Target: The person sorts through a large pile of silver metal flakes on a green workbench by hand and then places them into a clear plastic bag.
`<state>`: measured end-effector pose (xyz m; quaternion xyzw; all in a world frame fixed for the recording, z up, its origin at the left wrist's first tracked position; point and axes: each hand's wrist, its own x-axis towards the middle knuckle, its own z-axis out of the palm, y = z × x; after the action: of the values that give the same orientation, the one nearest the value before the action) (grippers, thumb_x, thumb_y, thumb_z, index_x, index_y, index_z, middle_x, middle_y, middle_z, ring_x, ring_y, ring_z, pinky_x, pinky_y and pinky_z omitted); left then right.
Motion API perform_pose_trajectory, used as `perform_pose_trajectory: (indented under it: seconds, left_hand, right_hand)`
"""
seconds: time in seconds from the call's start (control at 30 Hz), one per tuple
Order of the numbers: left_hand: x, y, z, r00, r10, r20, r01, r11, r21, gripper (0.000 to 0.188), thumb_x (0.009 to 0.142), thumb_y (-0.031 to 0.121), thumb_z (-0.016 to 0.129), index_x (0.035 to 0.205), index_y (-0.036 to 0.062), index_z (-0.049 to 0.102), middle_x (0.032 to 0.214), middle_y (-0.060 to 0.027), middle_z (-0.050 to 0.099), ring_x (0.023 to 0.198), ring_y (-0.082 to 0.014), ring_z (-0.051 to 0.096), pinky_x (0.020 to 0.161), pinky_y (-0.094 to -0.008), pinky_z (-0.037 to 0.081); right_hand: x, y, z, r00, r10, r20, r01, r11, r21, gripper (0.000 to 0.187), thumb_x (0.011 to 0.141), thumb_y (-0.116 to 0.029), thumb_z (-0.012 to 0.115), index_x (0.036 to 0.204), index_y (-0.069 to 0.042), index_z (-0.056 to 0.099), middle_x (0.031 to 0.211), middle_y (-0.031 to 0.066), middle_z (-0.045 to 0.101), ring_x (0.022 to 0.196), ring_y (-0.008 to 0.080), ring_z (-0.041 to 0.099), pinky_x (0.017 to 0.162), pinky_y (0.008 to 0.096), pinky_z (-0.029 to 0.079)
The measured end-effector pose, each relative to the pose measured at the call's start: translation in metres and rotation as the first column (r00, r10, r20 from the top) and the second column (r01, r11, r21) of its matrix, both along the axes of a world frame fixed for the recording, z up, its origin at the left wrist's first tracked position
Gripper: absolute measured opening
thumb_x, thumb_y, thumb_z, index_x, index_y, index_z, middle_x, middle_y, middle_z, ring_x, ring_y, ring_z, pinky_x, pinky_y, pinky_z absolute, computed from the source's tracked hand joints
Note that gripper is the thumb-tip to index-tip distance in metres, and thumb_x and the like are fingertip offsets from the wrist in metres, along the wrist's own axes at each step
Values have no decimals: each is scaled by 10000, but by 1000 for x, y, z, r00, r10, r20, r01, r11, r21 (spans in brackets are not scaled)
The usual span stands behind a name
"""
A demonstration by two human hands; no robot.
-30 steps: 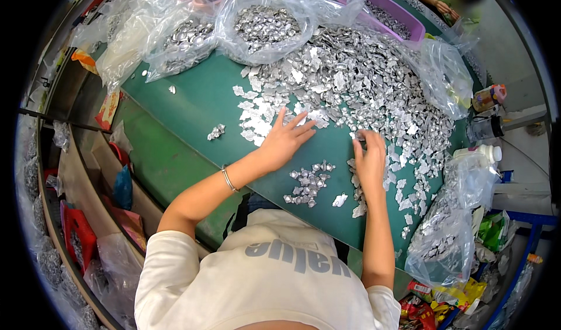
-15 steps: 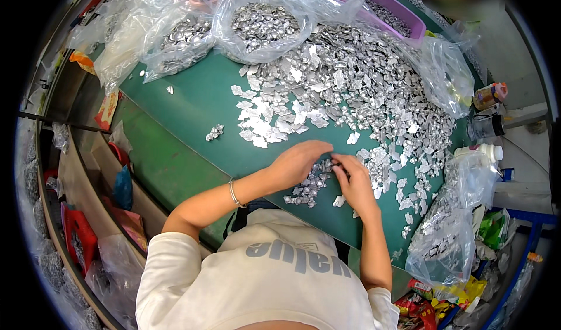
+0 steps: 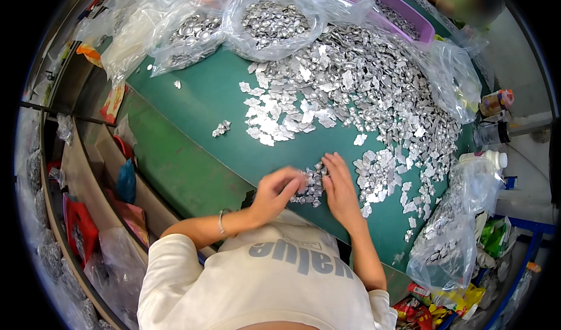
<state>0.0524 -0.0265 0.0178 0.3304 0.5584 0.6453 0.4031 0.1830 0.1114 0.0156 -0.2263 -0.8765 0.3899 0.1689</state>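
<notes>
My left hand [image 3: 277,193] is at the left side of a small group of shiny silver metal pieces [image 3: 314,187] near the table's front edge. Its fingers are curled and smeared by motion, so what they hold, if anything, does not show. On the group's right side rests my right hand [image 3: 341,192], fingers stretched out and lying along the pieces. Just right of that hand is a patch of flat silver pieces [image 3: 375,175]. Beyond both hands spreads a large heap of similar small silver pieces [image 3: 374,84].
Clear plastic bags of silver pieces [image 3: 274,29] stand at the back, beside a purple tub [image 3: 425,30]. Another filled bag [image 3: 447,236] leans at the right edge, near a white bottle [image 3: 497,158]. A few pieces [image 3: 221,129] lie apart on the green table [image 3: 193,111]. Another person [image 3: 467,2] is at far right.
My left hand has drawn back toward me and to the left, away from the right hand. My right hand has shifted slightly left and nearer, its fingers straightening. The view has shifted slightly.
</notes>
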Motion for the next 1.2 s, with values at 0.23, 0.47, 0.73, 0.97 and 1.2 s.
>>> perform_pose_trajectory:
  seconds: [0.23, 0.47, 0.73, 0.97, 1.2]
  left_hand:
    - [3, -61, -39, 404, -3, 915, 603, 753, -263, 382, 940, 213, 365, 1068, -90, 561, 867, -111, 631, 708, -138, 587, 647, -251, 484]
    - [-8, -34, -55, 13, -158, 987, 628, 769, 115, 713, 941, 458, 260, 1341, -131, 279, 1390, -343, 270, 1316, -401, 302, 1083, -453, 278]
    - [-9, -31, -76, -352, -158, 923, 512, 792, 331, 1018, 816, 749, 240, 1365, -108, 251, 1401, -352, 236, 1315, -460, 258, 1072, -482, 271]
    - [-4, -30, -96, -413, -338, 846, 441, 739, 510, 1004, 829, 732, 251, 1373, -112, 229, 1413, -337, 225, 1324, -451, 244, 1099, -469, 220]
    - [-7, -23, -80, -301, -224, 927, 574, 734, 363, 1042, 804, 754, 283, 1392, -100, 178, 1432, -333, 174, 1336, -458, 199, 1111, -478, 180]
  right_hand:
    - [-2, -12, 5, 998, 65, 14, -65, 997, -34, 398, 865, -145, 554, 1238, -17, 499, 1316, 155, 444, 1283, 362, 348, 1053, 441, 283]
    - [-5, -20, -2, 982, 185, 35, -188, 974, 123, 539, 770, -285, 680, 1240, -74, 521, 1300, 142, 456, 1233, 383, 385, 1029, 516, 285]
    - [-19, -35, -6, 987, 134, 91, -154, 949, 274, 600, 706, -365, 714, 1228, -120, 548, 1315, 130, 445, 1232, 386, 372, 1004, 568, 268]
    - [-12, -46, -13, 992, 121, 24, -123, 961, 246, 616, 682, -392, 719, 1223, -141, 561, 1326, 118, 445, 1249, 389, 358, 1013, 582, 249]
    - [-21, -38, -6, 982, 166, 94, -185, 952, 244, 570, 678, -347, 719, 1193, -143, 585, 1303, 91, 481, 1257, 359, 371, 1037, 558, 256]
